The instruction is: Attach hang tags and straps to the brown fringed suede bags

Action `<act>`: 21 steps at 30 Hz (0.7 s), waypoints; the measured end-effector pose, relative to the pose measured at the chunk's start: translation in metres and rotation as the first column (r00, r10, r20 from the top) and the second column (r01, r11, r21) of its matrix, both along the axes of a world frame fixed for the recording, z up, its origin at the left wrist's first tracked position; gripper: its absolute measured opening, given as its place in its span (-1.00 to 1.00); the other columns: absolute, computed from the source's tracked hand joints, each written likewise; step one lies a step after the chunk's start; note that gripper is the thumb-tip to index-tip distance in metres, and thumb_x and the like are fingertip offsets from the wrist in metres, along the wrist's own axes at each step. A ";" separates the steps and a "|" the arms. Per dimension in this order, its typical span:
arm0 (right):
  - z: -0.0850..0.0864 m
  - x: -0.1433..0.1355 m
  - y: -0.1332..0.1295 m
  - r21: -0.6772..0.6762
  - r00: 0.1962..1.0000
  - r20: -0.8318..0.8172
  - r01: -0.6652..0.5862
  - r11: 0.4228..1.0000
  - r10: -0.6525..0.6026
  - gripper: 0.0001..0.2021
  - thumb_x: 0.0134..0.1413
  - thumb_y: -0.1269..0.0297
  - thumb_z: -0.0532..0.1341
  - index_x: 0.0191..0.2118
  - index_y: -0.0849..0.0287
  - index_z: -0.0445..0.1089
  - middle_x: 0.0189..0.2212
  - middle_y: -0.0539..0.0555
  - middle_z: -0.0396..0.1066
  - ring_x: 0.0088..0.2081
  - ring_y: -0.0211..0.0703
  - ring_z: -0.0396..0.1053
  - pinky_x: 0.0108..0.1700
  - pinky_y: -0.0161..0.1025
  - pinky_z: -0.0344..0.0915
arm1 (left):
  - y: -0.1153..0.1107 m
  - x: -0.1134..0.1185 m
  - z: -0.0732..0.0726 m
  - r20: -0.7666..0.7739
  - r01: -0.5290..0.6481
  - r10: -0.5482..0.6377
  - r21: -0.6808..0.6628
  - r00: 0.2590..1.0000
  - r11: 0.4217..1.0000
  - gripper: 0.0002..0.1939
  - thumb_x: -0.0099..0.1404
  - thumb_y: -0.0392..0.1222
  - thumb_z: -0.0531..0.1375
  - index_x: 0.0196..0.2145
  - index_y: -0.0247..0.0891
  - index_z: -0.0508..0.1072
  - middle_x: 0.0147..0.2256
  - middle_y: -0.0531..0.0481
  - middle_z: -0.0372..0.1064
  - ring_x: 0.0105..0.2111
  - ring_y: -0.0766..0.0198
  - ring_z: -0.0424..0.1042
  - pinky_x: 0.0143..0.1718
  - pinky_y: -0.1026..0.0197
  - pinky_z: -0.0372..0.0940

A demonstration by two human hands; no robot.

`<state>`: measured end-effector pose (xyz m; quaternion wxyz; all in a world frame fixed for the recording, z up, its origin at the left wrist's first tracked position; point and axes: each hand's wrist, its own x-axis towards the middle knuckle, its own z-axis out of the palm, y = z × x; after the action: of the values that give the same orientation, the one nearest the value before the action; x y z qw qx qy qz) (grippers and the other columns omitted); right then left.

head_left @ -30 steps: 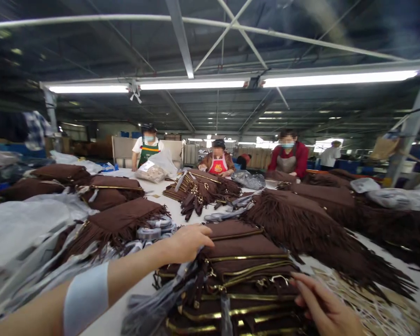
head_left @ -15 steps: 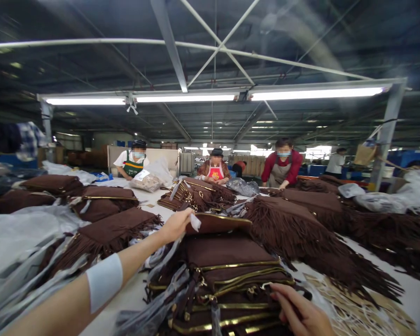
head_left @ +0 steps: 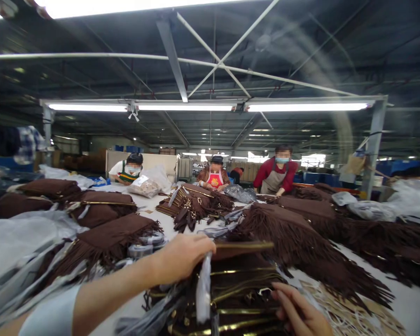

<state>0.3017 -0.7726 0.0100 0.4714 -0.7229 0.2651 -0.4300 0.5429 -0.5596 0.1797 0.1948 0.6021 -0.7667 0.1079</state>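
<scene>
My left hand (head_left: 187, 256) is closed on the near left corner of a brown pouch (head_left: 243, 252) with a gold zip along its edge. A strip of clear plastic wrap (head_left: 203, 291) hangs below that hand. Under the raised pouch lies a stack of brown pouches (head_left: 241, 301) with gold zips and small metal clips. My right hand (head_left: 303, 310) is at the stack's right side, thumb and fingers pinched together. A small pale loop (head_left: 265, 291) shows at its fingertips; what it is made of I cannot tell.
Brown fringed bags (head_left: 283, 233) lie to the right, with tan tags and white cords (head_left: 350, 303) nearby. More brown bags (head_left: 108, 235) and plastic sheeting (head_left: 24, 238) cover the left. Across the table, a pile of pouches (head_left: 192, 205) lies before several co-workers (head_left: 215, 179).
My left hand has come nearer and to the right, bringing the pouch lower over the stack. My right hand stays almost in place. The co-worker at left bends lower.
</scene>
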 end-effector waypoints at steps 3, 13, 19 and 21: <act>0.017 0.007 0.023 0.318 0.988 0.108 -0.140 0.938 0.111 -0.50 -0.11 -0.19 0.31 -0.22 0.17 0.49 -0.35 0.13 0.56 -0.42 -0.10 0.47 -0.53 -0.33 0.35 | 0.000 -0.036 -0.026 -0.027 -0.085 0.088 0.096 0.996 0.992 -0.84 0.27 -0.35 0.03 -0.24 -0.21 0.35 -0.22 -0.03 0.40 -0.23 0.21 0.39 -0.19 0.24 0.30; 0.027 -0.006 0.124 0.690 0.864 0.233 -0.470 0.551 0.446 -0.45 -0.16 -0.16 0.40 -0.19 0.19 0.37 -0.41 0.06 0.52 -0.52 -0.25 0.49 -0.54 -0.45 0.29 | 0.008 -0.078 -0.098 -0.158 0.064 -0.038 0.161 0.987 0.985 -0.68 0.17 -0.36 0.14 -0.09 -0.23 0.35 0.02 -0.06 0.34 -0.04 0.15 0.31 0.04 0.16 0.24; 0.028 0.013 0.127 0.535 0.922 0.309 -0.371 0.759 0.233 -0.53 -0.22 -0.09 0.45 -0.38 0.21 0.36 -0.64 -0.13 0.36 -0.76 -0.48 0.17 -0.71 -0.51 0.16 | 0.012 -0.082 -0.096 -0.103 -0.107 0.124 0.161 0.987 0.981 -0.53 0.11 -0.26 0.25 -0.01 -0.24 0.28 0.05 -0.12 0.28 0.01 0.04 0.24 0.08 0.01 0.20; 0.034 0.019 0.127 0.509 0.889 0.404 -0.415 0.754 0.217 -0.57 -0.18 -0.03 0.45 -0.46 0.22 0.34 -0.66 -0.13 0.34 -0.72 -0.47 0.20 -0.70 -0.53 0.17 | 0.014 -0.081 -0.092 -0.009 -0.229 0.233 0.149 0.972 0.962 -0.61 0.12 -0.16 0.29 -0.11 -0.26 0.32 -0.02 -0.14 0.30 -0.04 -0.03 0.25 0.02 -0.09 0.22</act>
<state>0.3206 -0.6454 0.0443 0.7727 -0.4982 0.1761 -0.3517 0.4618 -0.5453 0.0877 0.1459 0.7016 -0.6944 0.0653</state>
